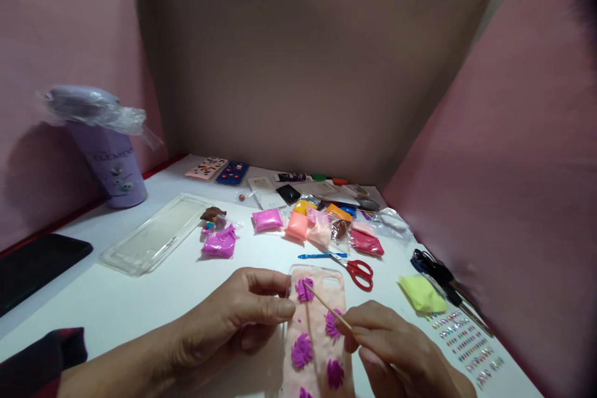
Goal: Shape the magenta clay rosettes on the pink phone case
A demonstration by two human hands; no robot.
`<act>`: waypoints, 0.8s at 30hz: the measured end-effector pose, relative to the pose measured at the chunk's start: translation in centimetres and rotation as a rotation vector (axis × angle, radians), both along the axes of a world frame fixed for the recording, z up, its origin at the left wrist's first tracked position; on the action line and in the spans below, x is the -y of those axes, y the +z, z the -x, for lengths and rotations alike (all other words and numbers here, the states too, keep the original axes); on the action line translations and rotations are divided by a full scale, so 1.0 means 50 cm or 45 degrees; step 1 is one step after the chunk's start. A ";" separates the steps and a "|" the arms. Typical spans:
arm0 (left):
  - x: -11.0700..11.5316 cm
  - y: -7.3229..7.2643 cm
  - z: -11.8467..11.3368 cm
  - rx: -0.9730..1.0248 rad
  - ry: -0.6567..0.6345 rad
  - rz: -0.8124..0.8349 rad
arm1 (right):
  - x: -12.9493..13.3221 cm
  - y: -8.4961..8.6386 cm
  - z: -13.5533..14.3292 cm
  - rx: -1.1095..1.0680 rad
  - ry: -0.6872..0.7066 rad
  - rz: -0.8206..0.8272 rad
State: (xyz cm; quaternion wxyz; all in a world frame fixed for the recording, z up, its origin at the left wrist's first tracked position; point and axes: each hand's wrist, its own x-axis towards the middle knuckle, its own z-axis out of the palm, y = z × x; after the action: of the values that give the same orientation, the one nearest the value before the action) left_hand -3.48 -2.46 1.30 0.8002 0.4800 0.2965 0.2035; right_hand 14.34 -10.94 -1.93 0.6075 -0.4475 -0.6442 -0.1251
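Note:
My left hand [237,317] grips the left edge of a phone case [316,333] covered in peach clay, thumb on the front. Several purple clay flowers [302,350] dot its surface. Between the fingertips of my right hand [401,345] is a thin wooden stick [328,306]. Its tip meets the purple flower [305,290] at the upper left of the case, beside the camera cutout [331,283]. The lower end of the case runs out of view. Beyond it lie red-handled scissors [360,274] and a blue modelling tool [321,255].
Several clay packets [267,220] lie across the middle. At left are a clear case [153,236], a black phone [41,267] and a purple cup [109,161]. Yellow paper [422,294], rhinestone stickers [471,342] and a black-handled tool [438,277] are at right. Decorated cases [232,172] sit behind.

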 end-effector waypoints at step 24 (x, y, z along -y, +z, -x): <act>0.006 0.007 -0.001 0.028 0.039 0.044 | -0.001 -0.005 -0.005 -0.012 0.050 -0.003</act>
State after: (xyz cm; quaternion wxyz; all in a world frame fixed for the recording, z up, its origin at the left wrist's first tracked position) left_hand -3.42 -2.76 1.67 0.8084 0.4593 0.2983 0.2158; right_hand 14.59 -10.88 -2.21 0.6135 -0.4346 -0.6498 -0.1117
